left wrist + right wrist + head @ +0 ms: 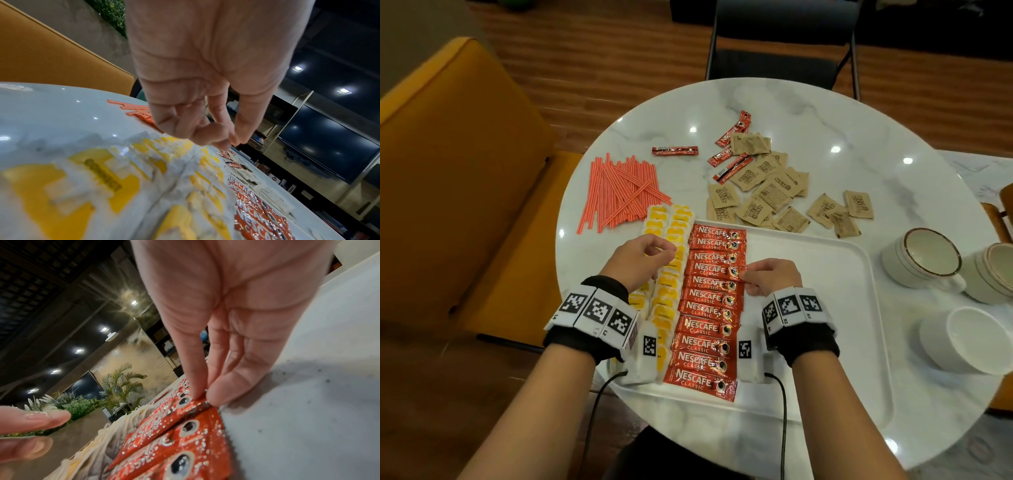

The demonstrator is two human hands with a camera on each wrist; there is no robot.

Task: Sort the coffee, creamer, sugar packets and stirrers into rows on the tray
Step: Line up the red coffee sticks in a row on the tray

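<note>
The white tray is sitting on the round marble table. Inside the tray, a column of red coffee sachets is lying side by side, and at their left the yellow creamer packets are forming two columns. Beyond the tray, the brown sugar packets and a few loose coffee sticks are lying scattered, and the orange stirrers are piled beyond its left corner. The right hand is pinching the right end of one coffee sachet in the column. The left hand is hovering over the creamer packets, fingers curled, thumb meeting fingertips, holding nothing. White cups are standing right of the tray.
</note>
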